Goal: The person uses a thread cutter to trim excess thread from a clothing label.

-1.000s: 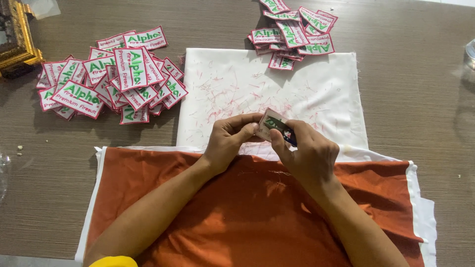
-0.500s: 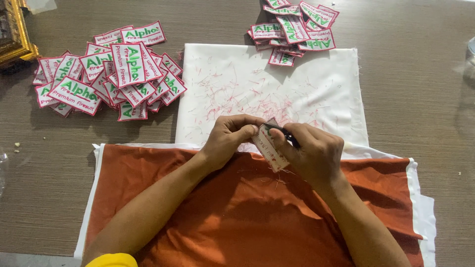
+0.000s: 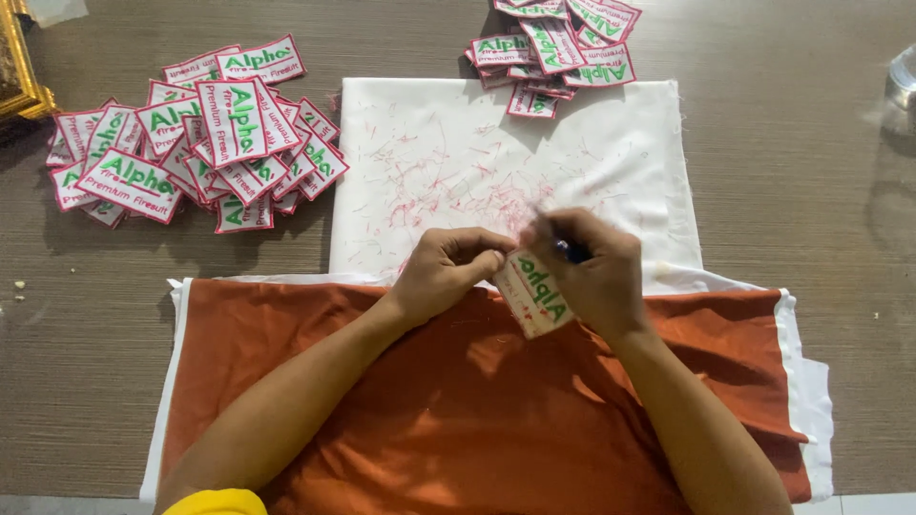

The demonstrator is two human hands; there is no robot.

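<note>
Left hand: our left hand (image 3: 448, 272) sits at the centre of the frame, fingers curled in and pinching the upper left edge of a small embroidered patch (image 3: 534, 294).
Right hand: our right hand (image 3: 596, 272) is just right of centre, closed round a small dark tool (image 3: 565, 246) whose kind we cannot tell; its lower fingers also steady the patch from the right.
Patch: it lies between the two hands, touching both, over the upper edge of the orange cloth (image 3: 458, 410). White with a red border and green lettering.
Long axis: the patch's long side runs on a slant from upper left to lower right, its lower end free and pointing toward the bottom of the frame.
Nearer hand: both hold it; we judge the left hand to have the firmer pinch, while the right is partly taken up by the tool.
White cloth: a folded white cloth (image 3: 611, 143) speckled with red thread bits lies just above the hands.
Piles: one heap of patches (image 3: 191, 143) at upper left, a smaller heap (image 3: 558, 43) at top centre, both well apart from the hands.
Open room: bare wooden table (image 3: 811, 191) at right and at far left; the orange cloth's free edges lie to the lower left and right.
</note>
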